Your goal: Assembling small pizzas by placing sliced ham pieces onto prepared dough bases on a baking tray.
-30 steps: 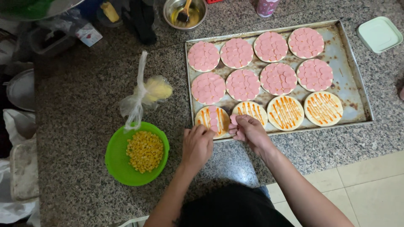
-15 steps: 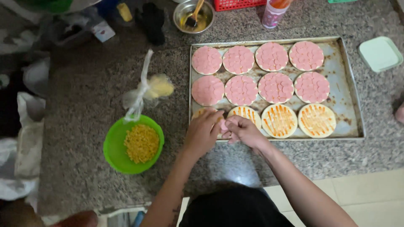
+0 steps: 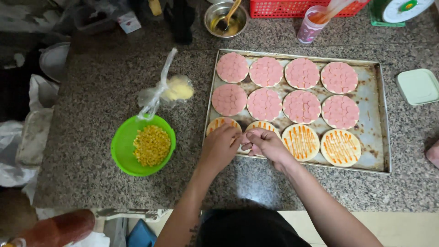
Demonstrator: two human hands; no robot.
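Both hands on bottom-left sauced base, baking tray.
Left hand + right hand over base, fingers curled; held item not visible, grip unclear.

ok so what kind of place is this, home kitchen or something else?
Likely a kitchen food-prep counter, home or small shop, I can't tell which. Evidence: a speckled stone counter, a metal baking tray of small round bases topped with pink sausage slices, and a green bowl of corn.

My left hand and right hand sit close together, knuckles up, fingers curled down and nearly touching. Both forearms reach forward, bare, converging from my body.
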